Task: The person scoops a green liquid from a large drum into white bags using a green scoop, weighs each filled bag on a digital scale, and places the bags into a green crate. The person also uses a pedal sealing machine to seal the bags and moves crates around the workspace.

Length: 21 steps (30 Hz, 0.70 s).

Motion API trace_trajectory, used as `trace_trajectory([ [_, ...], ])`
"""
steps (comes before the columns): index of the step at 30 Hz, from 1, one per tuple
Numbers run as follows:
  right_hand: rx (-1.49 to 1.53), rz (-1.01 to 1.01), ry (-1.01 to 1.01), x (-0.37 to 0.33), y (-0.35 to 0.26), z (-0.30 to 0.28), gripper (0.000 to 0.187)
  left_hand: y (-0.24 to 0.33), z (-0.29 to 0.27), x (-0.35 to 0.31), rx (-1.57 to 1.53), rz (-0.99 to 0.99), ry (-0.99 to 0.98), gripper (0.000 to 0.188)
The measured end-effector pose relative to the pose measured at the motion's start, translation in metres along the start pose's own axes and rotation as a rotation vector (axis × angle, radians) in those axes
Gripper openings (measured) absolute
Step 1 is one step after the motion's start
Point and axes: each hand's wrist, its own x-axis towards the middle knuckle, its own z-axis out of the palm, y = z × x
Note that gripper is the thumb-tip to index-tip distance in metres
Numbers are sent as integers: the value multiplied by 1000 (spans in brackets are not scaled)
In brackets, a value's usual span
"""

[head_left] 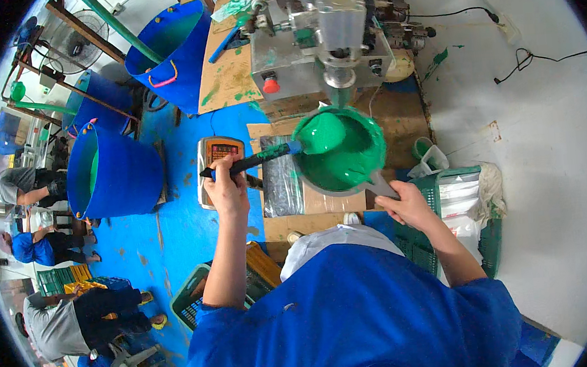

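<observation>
The left hand (227, 186) is closed around a dark-handled spatula (264, 158) whose long axis runs right and slightly up toward frame centre — blade buried in green paste. The right hand (407, 204) (nearer the bowl) pinches the lower-right rim of the green-filled bowl (369, 177).

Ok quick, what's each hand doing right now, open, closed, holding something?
Left hand: closed on the spatula handle, blade in green paste.
Right hand: closed on the bowl handle.

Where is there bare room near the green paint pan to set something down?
Little beside the pan: the left hand with the spatula, the scale, and the machine crowd it. Free patches: cardboard left of the machine, and blue floor between the blue tub and the scale. The right hand holds the pan's handle.
</observation>
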Motion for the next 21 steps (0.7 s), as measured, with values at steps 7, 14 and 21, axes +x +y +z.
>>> trace_trajectory([
  [7,0,194,189,-72,66,-81,24,-72,61,-34,820,337,-239,5],
  [14,63,217,334,-86,115,-114,25,-120,70,-70,1254,956,-780,16],
  [21,-154,102,368,-62,112,-119,27,-109,56,-84,797,407,-56,11],
])
